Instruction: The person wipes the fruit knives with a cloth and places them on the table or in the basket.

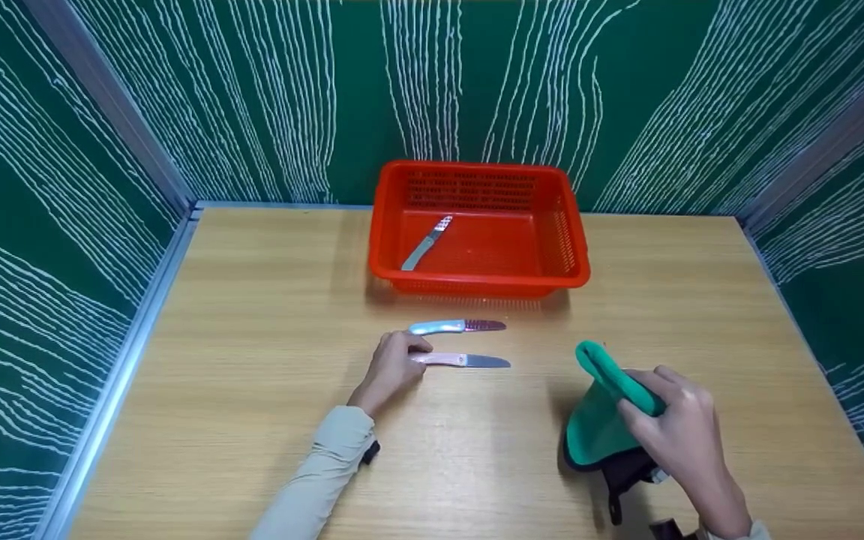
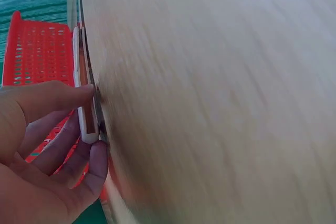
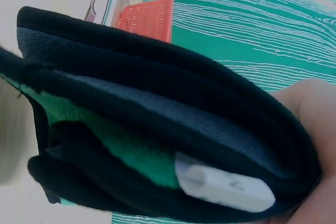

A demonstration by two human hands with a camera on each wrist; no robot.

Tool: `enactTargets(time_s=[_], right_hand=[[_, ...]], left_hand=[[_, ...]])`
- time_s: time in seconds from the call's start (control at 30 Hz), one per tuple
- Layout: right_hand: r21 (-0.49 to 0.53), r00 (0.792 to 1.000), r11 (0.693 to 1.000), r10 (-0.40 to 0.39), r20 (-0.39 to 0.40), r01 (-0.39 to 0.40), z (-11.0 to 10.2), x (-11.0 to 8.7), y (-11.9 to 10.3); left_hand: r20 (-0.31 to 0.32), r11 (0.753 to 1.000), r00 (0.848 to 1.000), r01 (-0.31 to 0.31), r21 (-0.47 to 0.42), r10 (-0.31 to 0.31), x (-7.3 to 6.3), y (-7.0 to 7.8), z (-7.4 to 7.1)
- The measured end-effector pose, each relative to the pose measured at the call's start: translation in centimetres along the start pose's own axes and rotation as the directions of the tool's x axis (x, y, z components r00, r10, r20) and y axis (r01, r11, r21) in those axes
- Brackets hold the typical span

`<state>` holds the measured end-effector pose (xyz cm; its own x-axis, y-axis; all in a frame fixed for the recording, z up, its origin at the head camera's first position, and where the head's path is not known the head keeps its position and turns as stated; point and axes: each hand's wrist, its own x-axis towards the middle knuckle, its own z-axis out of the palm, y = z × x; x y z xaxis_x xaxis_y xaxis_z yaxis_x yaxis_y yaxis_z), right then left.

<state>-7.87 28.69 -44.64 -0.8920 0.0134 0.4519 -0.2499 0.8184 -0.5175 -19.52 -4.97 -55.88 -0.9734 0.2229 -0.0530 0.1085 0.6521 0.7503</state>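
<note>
Lying on the table in the head view is a folding knife with a pink handle [image 1: 443, 358], its blade out and pointing right. My left hand [image 1: 393, 369] pinches the handle end between thumb and fingers, as the left wrist view also shows. Just beyond it lies a second knife with a light blue handle [image 1: 436, 327] and a dark patterned blade, parallel to the first. On the right, my right hand [image 1: 679, 420] grips a folded green cloth [image 1: 597, 427] with black edging and a hanging loop. A white label [image 3: 228, 187] shows on the cloth in the right wrist view.
A red plastic basket [image 1: 477, 283] stands at the back of the table, with a grey-green-handled knife [image 1: 424, 244] lying inside. Green walls with white wavy lines [image 1: 432, 82] enclose the table [image 1: 252, 315] at the back and both sides.
</note>
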Motion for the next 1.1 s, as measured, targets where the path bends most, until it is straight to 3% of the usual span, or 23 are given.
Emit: enactTargets(time_s=[0.23, 0.33, 0.43, 0.53, 0.87, 1.0, 1.1], right_hand=[[0.030, 1.000, 0.999, -0.026, -0.011, 0.027, 0.0, -0.1, 0.0], [0.030, 1.000, 0.999, -0.023, -0.010, 0.023, 0.0, -0.1, 0.0], [0.024, 1.000, 1.000, -0.015, -0.005, 0.015, 0.0, -0.1, 0.0], [0.023, 1.000, 1.000, -0.005, -0.002, 0.006, 0.0, -0.1, -0.1], [0.022, 1.000, 1.000, 0.008, -0.001, -0.008, -0.1, -0.1, -0.1], [0.026, 1.000, 0.999, 0.024, 0.001, -0.024, -0.1, -0.1, -0.2], [0.018, 1.000, 0.999, 0.027, -0.006, -0.026, -0.2, -0.1, -0.3]], left_hand=[[-0.006, 0.998, 0.999, -0.042, -0.057, 0.041, 0.0, 0.0, -0.2], [0.005, 0.991, 1.000, 0.013, -0.135, -0.012, -0.1, -0.1, -0.2], [0.019, 0.973, 0.996, 0.092, -0.213, -0.091, -0.2, -0.2, -0.3], [0.019, 0.956, 0.993, 0.121, -0.269, -0.121, -0.4, -0.3, -0.4], [-0.032, 0.914, 0.992, 0.098, -0.393, -0.120, -0.7, 0.2, -0.9], [-0.051, 0.884, 0.989, 0.102, -0.456, -0.141, -1.0, 0.5, -0.9], [-0.069, 0.848, 0.990, 0.066, -0.526, -0.120, -1.4, 0.8, -0.9]])
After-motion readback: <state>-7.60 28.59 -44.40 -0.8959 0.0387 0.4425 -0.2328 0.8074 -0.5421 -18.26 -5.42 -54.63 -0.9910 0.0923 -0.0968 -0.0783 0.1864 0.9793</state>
